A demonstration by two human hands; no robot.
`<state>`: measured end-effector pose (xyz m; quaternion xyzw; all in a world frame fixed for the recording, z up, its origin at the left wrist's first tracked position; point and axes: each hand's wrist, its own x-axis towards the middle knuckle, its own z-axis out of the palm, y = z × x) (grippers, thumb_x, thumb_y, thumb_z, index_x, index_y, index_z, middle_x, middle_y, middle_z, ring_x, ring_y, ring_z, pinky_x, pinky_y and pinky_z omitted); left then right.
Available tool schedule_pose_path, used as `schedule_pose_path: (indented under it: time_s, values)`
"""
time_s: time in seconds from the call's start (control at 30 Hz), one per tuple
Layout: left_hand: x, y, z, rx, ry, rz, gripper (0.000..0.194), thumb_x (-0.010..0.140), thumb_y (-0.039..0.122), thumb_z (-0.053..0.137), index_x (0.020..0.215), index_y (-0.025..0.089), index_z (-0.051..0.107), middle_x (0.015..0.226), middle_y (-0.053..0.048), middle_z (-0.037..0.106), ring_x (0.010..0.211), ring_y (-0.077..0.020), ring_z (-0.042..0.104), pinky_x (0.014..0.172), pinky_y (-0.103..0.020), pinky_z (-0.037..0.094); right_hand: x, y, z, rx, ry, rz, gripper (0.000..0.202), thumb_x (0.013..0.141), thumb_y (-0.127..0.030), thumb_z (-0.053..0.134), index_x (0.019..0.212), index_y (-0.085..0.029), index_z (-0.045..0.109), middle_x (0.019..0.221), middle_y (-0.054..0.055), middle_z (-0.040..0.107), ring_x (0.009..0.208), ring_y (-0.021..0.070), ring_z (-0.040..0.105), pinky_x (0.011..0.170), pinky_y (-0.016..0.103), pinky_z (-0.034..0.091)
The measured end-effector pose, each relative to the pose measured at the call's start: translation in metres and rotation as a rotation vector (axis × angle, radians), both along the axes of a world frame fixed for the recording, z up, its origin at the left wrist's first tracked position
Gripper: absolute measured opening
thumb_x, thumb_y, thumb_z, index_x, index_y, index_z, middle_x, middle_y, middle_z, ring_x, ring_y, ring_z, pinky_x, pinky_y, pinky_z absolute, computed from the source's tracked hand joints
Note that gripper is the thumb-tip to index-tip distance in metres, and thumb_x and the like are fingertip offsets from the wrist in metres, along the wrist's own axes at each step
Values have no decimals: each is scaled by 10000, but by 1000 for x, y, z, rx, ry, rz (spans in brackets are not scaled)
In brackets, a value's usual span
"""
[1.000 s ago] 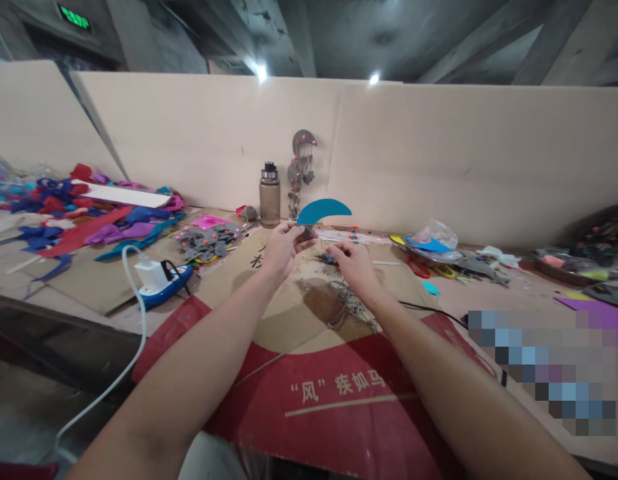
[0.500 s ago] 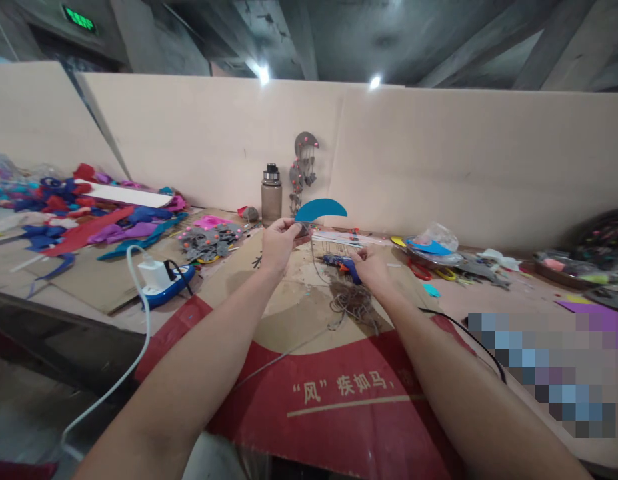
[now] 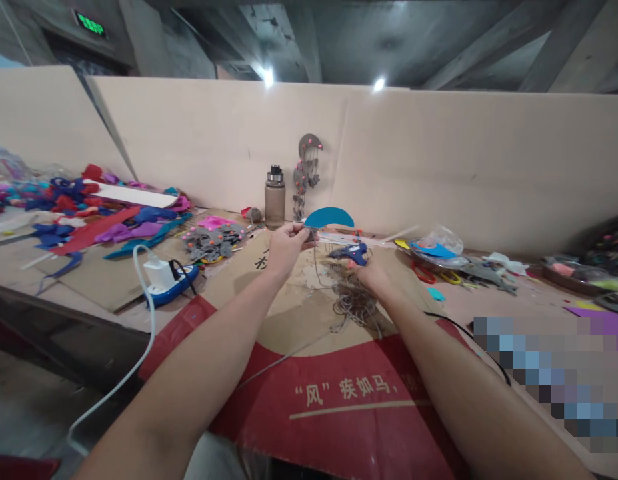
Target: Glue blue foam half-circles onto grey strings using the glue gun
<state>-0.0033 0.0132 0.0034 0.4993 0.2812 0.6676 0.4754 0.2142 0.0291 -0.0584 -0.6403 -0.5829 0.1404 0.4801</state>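
Observation:
My left hand (image 3: 287,248) is closed with its fingertips pinching a blue crescent-shaped piece (image 3: 329,217) and the end of a grey cord. The crescent points right, beyond my fingers. From the pinch the grey cord (image 3: 316,260) hangs down toward a loose tangle of cord (image 3: 356,303) on the cardboard. My right hand (image 3: 373,275) is wrapped round a dark blue glue gun (image 3: 353,252), its nozzle pointing left, below the crescent and apart from it. Part of the gun's handle is hidden by my fingers.
A red and tan cardboard sheet (image 3: 359,427) covers the table before me. Behind stand a bottle (image 3: 275,200) and a grey moon ornament (image 3: 310,143). Left are felt scraps (image 3: 113,230), grey pieces (image 3: 216,241) and a blue power strip (image 3: 173,287); right, a tray (image 3: 436,250) and scissors (image 3: 423,272).
My right hand has taken firmer hold of the glue gun and raised it off the cardboard. My left hand keeps the blue crescent and cord in nearly the same place. The view has shifted slightly.

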Motion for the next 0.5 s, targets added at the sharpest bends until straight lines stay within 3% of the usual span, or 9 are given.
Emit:
schedule_pose_path:
  time_s: [0.1,0.23,0.33,0.4,0.5]
  values:
    - [-1,1,1,-7,-26,30,23,785,120,613,768,114,626,737,-36,672,662,-121,655,715,-321,576,-1,-1,11,-49,97,-95,100,721,-280,538,769,-192,545,579,37,564,484,164,536,486,304,399]
    - [-3,3,1,-23,-31,62,32,754,143,630,752,113,619,716,-33,661,646,-119,651,720,-331,577,-12,-9,33,117,367,-87,308,695,-235,526,1000,-196,527,809,37,629,554,131,560,506,268,462]
    - [-5,5,0,-39,-36,81,50,742,161,634,742,114,615,726,-35,665,645,-112,649,730,-319,574,-26,-25,50,272,424,43,338,688,-276,577,1016,-204,539,914,36,641,568,107,527,541,262,467]
    - [-7,7,-1,-47,-39,96,55,734,168,637,738,117,616,719,-31,661,645,-109,645,730,-313,574,-37,-37,58,345,404,201,315,727,-301,560,1030,-214,543,980,38,644,575,100,506,569,270,462]
    - [-8,10,-2,-55,-33,114,64,721,179,645,727,120,622,704,-23,651,650,-108,640,721,-306,575,-52,-51,64,360,327,348,240,766,-332,547,976,-217,565,945,36,639,619,122,512,596,285,455]
